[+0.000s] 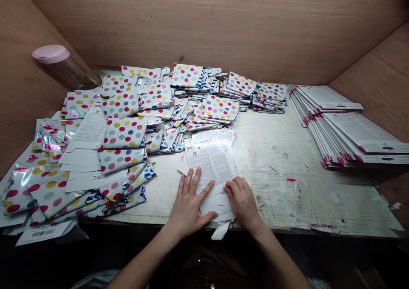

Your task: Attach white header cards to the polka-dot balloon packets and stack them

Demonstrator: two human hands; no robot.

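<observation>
In the head view, the left hand point(188, 201) lay open and pressed flat, its fingers spread across a printed instruction sheet with a barcode point(209, 165). The right hand point(241, 201) sat at the sheet's lower right edge with its fingers point(234, 187) curled; it seemed to be resting on or pinching the paper, but whether it had a real grip could not be told. Neither hand was clenched into a fist.

The sheet lay on loose white die-cut cards point(217, 208) near the front edge of the worn desk point(281, 187), with a torn white paper scrap point(220, 231) hanging over that edge. Any slight sideways push could have slid the loose layers out of line, and the cards closest to the edge could have dropped off.

To the left, a heap of polka-dot foil packets point(123, 131) sprawled across the desk and reached the printed sheets. Slippery foil could have slid into the work area if disturbed, mixing with the papers. On the right, stacks of pink-edged packaged cards point(345, 127) overlapped in fanned rows, so a careless elbow could have toppled them. A pink-lidded clear container point(51, 54) stood against the wooden wall panel point(19, 80), where the heap's back edge lay close enough to knock it.
</observation>
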